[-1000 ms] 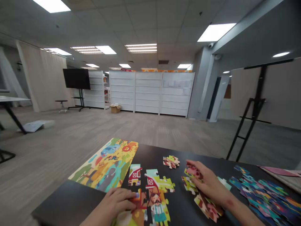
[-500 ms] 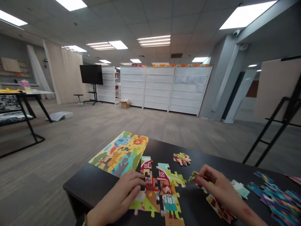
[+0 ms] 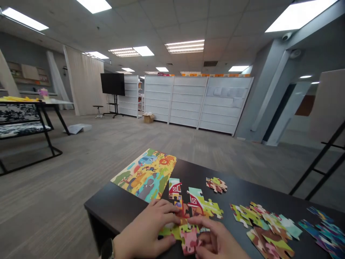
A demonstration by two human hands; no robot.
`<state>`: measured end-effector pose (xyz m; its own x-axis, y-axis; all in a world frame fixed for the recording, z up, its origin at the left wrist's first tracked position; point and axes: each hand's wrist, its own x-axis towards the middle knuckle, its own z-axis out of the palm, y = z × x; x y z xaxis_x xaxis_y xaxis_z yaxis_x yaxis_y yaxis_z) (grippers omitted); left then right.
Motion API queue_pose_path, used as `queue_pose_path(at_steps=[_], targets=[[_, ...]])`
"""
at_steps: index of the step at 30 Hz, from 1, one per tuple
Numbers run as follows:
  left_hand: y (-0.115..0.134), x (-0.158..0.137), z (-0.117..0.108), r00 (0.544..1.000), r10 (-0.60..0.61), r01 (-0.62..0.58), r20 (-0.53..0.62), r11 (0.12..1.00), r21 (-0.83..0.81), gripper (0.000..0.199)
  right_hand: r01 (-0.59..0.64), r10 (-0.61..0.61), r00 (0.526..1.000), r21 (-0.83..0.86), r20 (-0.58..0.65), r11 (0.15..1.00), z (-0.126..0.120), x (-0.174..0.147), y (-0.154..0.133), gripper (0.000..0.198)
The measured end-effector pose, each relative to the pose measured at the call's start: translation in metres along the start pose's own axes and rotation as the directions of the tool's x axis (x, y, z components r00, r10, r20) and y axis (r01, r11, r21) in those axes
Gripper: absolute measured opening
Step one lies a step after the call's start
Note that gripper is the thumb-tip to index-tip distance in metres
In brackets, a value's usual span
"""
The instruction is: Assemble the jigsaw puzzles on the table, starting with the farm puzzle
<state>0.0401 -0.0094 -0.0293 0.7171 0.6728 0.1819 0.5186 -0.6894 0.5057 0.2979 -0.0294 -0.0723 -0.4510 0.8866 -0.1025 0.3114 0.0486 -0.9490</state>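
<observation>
Partly joined jigsaw pieces [image 3: 195,203] with a red barn, grass and brown ground lie on the black table. My left hand [image 3: 152,228] rests over their left side, fingers stretched and thumb apart, touching the pieces. Between the thumb and fingers of my right hand [image 3: 215,235] is a pink and green puzzle piece [image 3: 188,239], low over the joined pieces beside my left thumb. Whether it is locked into them I cannot tell. Both hands hide much of the lower section.
A picture sheet with animals [image 3: 147,174] lies at the table's left corner. Small pieces [image 3: 216,184] are stacked behind the joined ones. To the right are a loose green and brown pile [image 3: 269,225] and a dark blue pile [image 3: 326,230]. Beyond the black table [image 3: 115,205] is carpeted floor.
My right hand has moved left from the loose pile to the joined pieces, bringing a puzzle piece. My left hand stays on the joined pieces. The view has turned slightly left.
</observation>
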Motion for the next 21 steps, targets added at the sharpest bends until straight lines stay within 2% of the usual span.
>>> queue_pose_path(at_steps=[2,4,6,8,11,15,18,21], targets=[[-0.002,-0.001,0.0,1.0,0.016,-0.016,-0.006,1.0,-0.004,0.043,0.143,-0.144,0.989,-0.288,0.019,0.947,0.003,-0.002,-0.005,0.051],[-0.003,-0.001,0.0,1.0,0.027,-0.027,-0.01,1.0,-0.01,0.042,0.264,-0.249,0.963,-0.534,0.102,0.803,0.004,-0.003,-0.012,0.043],[-0.003,-0.002,0.0,0.999,0.034,-0.035,-0.01,0.999,-0.018,0.043,0.32,-0.299,0.942,-0.672,0.151,0.668,0.005,-0.002,-0.015,0.036],[-0.001,-0.002,-0.001,0.999,0.031,-0.031,-0.011,0.999,-0.017,0.045,0.327,-0.334,0.932,-0.732,0.144,0.598,0.006,0.0,-0.013,0.024],[0.005,-0.001,-0.004,1.0,0.0,0.0,-0.015,1.0,0.001,0.046,0.329,-0.376,0.921,-0.73,0.106,0.6,0.005,0.005,-0.001,0.01],[0.008,0.002,-0.003,1.0,0.009,-0.008,-0.018,0.999,0.035,0.04,0.349,-0.439,0.897,-0.693,0.052,0.631,0.007,0.009,0.013,0.014],[-0.012,0.0,0.01,0.99,0.116,-0.11,-0.082,0.991,0.075,0.047,0.272,-0.437,0.897,-0.704,-0.06,0.656,0.013,0.012,0.023,0.024],[-0.05,0.003,0.034,0.934,0.318,-0.301,-0.161,0.946,0.12,0.057,0.353,-0.431,0.897,-0.751,0.101,0.558,0.018,0.023,0.04,0.038]])
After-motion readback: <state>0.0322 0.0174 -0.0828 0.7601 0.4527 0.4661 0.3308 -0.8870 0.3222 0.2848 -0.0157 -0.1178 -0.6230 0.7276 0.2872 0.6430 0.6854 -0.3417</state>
